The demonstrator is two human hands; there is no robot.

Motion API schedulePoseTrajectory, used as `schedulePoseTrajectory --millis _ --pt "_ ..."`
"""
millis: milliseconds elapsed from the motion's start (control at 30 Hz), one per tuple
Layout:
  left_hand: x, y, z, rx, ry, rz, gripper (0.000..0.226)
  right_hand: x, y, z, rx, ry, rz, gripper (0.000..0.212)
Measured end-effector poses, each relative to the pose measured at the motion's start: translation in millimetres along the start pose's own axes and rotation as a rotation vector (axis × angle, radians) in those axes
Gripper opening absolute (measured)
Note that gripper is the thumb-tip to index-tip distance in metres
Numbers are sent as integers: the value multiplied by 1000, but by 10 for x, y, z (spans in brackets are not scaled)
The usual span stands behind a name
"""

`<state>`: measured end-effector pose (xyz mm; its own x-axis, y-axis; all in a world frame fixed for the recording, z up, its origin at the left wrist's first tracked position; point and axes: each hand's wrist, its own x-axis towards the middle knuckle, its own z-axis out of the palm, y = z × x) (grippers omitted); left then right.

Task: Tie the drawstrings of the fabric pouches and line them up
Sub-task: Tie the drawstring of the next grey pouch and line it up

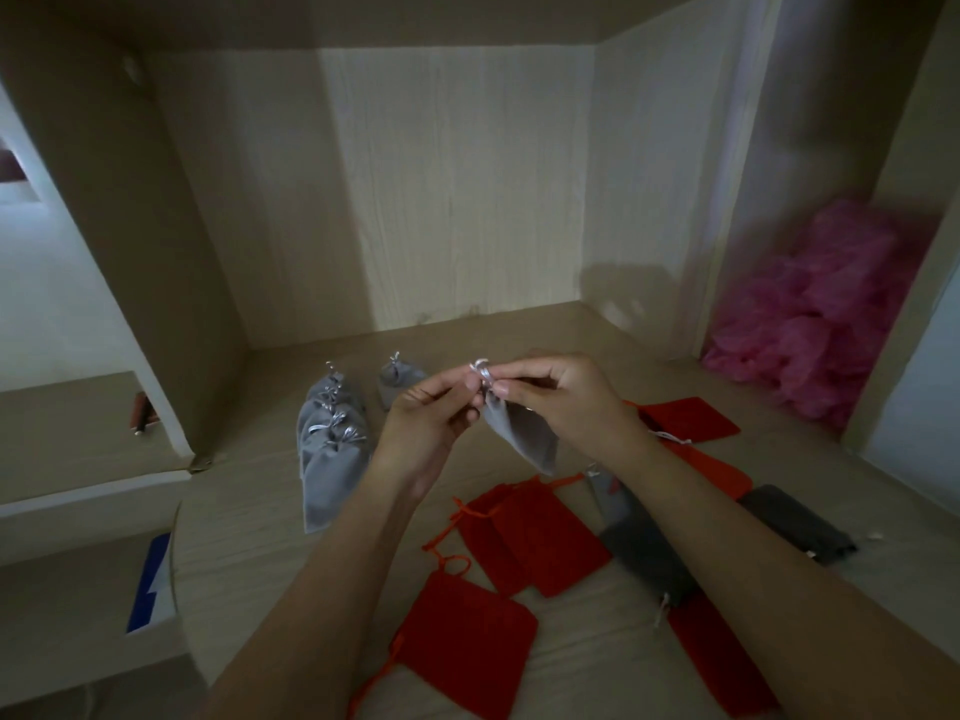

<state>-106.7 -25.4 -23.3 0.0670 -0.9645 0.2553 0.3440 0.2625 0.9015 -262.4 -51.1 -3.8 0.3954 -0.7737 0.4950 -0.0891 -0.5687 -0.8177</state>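
Both hands are raised above the pale wooden shelf surface [249,511]. The left hand [431,413] and right hand [561,397] meet at the neck of a small light grey fabric pouch [524,433], which hangs clear of the surface between them. The fingers of each hand are curled in, the tips pinching the silver drawstring [480,374] at the pouch's gathered mouth.

To the left, a row of grey pouches with knotted silver strings [332,439] lies overlapping on the surface; one further grey pouch [397,381] lies just behind it.

Flat red fabric pouches [530,532] and dark grey pouches [644,558] lie loose below the forearms. A heap of crumpled pink material [831,314] fills the right-hand compartment.
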Motion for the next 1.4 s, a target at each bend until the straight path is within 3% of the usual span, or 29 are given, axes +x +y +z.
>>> schedulePoseTrajectory --millis 167,367,633,967,1267,1400 --pt "5 33 3 -130 -44 -32 21 -8 -24 12 116 10 37 23" --pt "-39 -60 45 316 -87 -48 23 -50 1 79 -80 22 -57 20" --pt "-10 -43 35 52 27 -101 15 -9 52 33 -157 124 -37 28" --pt "-27 1 9 135 -90 -111 16 -13 34 81 -400 136 -148 28" --pt "-39 9 18 320 -96 -41 13 3 1 -7 -506 65 -183 12" --pt "-25 22 -16 446 -73 90 16 9 33 -13 -517 74 -185 8"
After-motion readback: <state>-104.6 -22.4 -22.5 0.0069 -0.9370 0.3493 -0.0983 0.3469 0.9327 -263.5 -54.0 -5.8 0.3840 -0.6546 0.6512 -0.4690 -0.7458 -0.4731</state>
